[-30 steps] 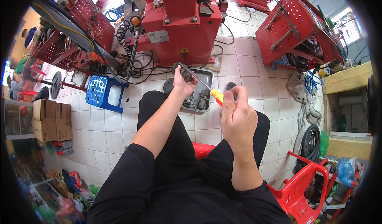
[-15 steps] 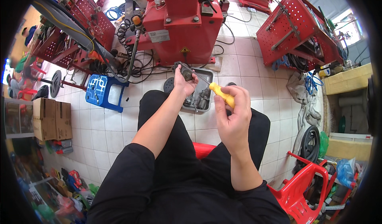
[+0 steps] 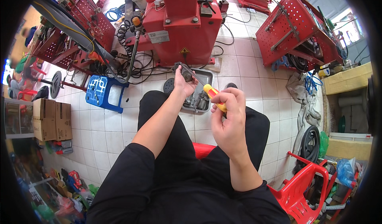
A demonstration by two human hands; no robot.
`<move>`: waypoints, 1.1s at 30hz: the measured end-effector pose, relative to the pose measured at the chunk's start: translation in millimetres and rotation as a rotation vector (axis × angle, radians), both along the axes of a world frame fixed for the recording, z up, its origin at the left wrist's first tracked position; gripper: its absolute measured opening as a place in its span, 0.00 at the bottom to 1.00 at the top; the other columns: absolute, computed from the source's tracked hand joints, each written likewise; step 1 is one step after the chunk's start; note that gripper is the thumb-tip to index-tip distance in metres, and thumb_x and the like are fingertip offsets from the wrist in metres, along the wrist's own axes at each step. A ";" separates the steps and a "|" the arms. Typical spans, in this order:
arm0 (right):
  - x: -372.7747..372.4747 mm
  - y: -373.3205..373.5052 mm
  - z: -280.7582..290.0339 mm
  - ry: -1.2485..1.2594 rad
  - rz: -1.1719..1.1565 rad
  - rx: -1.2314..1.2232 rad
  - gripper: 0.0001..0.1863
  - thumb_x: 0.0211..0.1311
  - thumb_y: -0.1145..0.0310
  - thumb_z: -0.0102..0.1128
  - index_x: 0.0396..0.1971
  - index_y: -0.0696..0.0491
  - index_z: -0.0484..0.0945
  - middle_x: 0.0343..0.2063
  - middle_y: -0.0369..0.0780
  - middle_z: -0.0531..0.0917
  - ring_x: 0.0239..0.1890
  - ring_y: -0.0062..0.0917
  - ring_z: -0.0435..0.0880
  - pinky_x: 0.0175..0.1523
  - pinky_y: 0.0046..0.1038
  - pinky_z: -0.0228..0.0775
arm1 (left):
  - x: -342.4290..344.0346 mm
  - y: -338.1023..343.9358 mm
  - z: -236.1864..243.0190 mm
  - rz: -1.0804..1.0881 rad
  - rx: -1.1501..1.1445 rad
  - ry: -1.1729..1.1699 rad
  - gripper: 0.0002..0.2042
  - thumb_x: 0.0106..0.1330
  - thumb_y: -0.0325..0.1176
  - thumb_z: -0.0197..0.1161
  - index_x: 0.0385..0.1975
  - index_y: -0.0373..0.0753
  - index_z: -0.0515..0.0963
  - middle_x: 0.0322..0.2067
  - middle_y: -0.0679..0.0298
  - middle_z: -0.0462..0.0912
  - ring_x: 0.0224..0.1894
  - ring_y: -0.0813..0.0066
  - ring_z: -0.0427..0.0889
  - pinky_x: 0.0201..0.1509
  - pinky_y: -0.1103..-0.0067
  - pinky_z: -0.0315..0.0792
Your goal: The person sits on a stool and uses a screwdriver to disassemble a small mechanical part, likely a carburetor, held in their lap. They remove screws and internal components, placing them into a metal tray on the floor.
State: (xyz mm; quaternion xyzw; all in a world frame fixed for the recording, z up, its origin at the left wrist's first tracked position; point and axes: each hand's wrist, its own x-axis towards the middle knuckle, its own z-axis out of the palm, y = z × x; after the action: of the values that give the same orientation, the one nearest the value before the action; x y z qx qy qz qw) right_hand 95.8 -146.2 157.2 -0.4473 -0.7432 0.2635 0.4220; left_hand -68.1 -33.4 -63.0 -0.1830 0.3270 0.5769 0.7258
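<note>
My left hand (image 3: 185, 85) is closed round a dark grey metal part (image 3: 187, 73), holding it out over a grey tray. In my right hand (image 3: 230, 118) is a screwdriver with a yellow and red handle (image 3: 212, 91). Thumb and fingers wrap the handle's rear end. Its shaft (image 3: 200, 80) points up and left at the metal part; whether the tip touches is too small to tell. Below my hands, the grey tray (image 3: 210, 80) on the tiled floor contains several dark metal parts (image 3: 202, 101), partly hidden by my left hand.
A red machine base (image 3: 183, 44) stands just beyond the tray, with cables and hoses (image 3: 137, 64) on its left. A blue stool (image 3: 104, 91) is to the left. Red perforated tool carts (image 3: 286, 33) flank the machine. A red plastic chair (image 3: 302, 188) stands at lower right.
The screwdriver handle has turned, so its red stripe now shows. My right hand has shifted slightly left and down, its fingers more curled. My left hand has hardly moved.
</note>
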 end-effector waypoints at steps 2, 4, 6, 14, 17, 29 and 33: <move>-2.7 1.1 1.8 0.058 0.034 -0.016 0.11 0.52 0.82 0.56 0.37 0.57 0.72 0.37 0.46 0.71 0.36 0.36 0.75 0.39 0.31 0.70 | -0.1 -0.4 2.6 0.006 -0.020 -0.005 0.28 0.57 0.60 0.54 0.37 0.37 0.67 0.28 0.64 0.73 0.26 0.72 0.71 0.30 0.77 0.69; -3.7 3.1 -1.7 0.055 0.031 0.046 0.11 0.54 0.81 0.57 0.38 0.58 0.72 0.36 0.46 0.72 0.34 0.35 0.75 0.38 0.30 0.70 | 0.3 -0.7 4.4 0.020 -0.025 0.000 0.28 0.57 0.60 0.54 0.37 0.37 0.67 0.28 0.63 0.73 0.26 0.73 0.71 0.30 0.77 0.69; -4.2 5.0 -5.6 0.028 0.013 0.101 0.11 0.56 0.78 0.57 0.40 0.58 0.72 0.34 0.47 0.73 0.32 0.34 0.76 0.36 0.29 0.70 | -1.7 -0.9 2.6 0.020 -0.006 -0.005 0.27 0.57 0.59 0.55 0.38 0.37 0.67 0.29 0.63 0.73 0.26 0.73 0.71 0.30 0.78 0.69; 1.0 4.1 10.3 -0.319 -0.277 -0.339 0.18 0.61 0.71 0.54 0.50 0.58 0.65 0.31 0.49 0.75 0.29 0.40 0.79 0.29 0.32 0.72 | -3.0 -2.2 6.9 0.088 -0.053 -0.011 0.25 0.58 0.57 0.56 0.39 0.39 0.65 0.30 0.61 0.74 0.29 0.72 0.73 0.31 0.78 0.70; 5.9 6.3 6.4 -0.218 -0.198 -0.131 0.17 0.60 0.74 0.53 0.49 0.58 0.66 0.29 0.48 0.77 0.27 0.42 0.80 0.30 0.34 0.72 | -2.2 -2.0 4.4 0.071 0.023 -0.019 0.26 0.57 0.57 0.57 0.39 0.39 0.65 0.30 0.61 0.74 0.29 0.72 0.73 0.32 0.78 0.71; 29.3 20.1 -1.9 -0.209 -0.118 -0.657 0.16 0.63 0.63 0.48 0.41 0.60 0.75 0.24 0.52 0.80 0.29 0.44 0.80 0.37 0.34 0.70 | -10.8 1.6 10.0 0.098 -0.004 0.133 0.26 0.57 0.57 0.56 0.41 0.39 0.63 0.28 0.61 0.74 0.26 0.72 0.73 0.30 0.78 0.70; 44.1 33.7 -7.8 -0.177 0.041 -0.921 0.18 0.65 0.61 0.46 0.39 0.63 0.76 0.16 0.42 0.77 0.20 0.25 0.78 0.29 0.28 0.70 | -18.0 8.6 14.8 0.117 0.003 0.210 0.23 0.57 0.58 0.54 0.35 0.42 0.68 0.27 0.63 0.74 0.26 0.73 0.73 0.28 0.79 0.67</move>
State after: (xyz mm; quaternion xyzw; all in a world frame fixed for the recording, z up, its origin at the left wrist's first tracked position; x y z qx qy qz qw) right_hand 139.8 -112.4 149.3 -0.5938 -0.5910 0.5349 0.1092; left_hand -86.1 -24.8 -48.2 -0.1395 0.3892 0.6345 0.6531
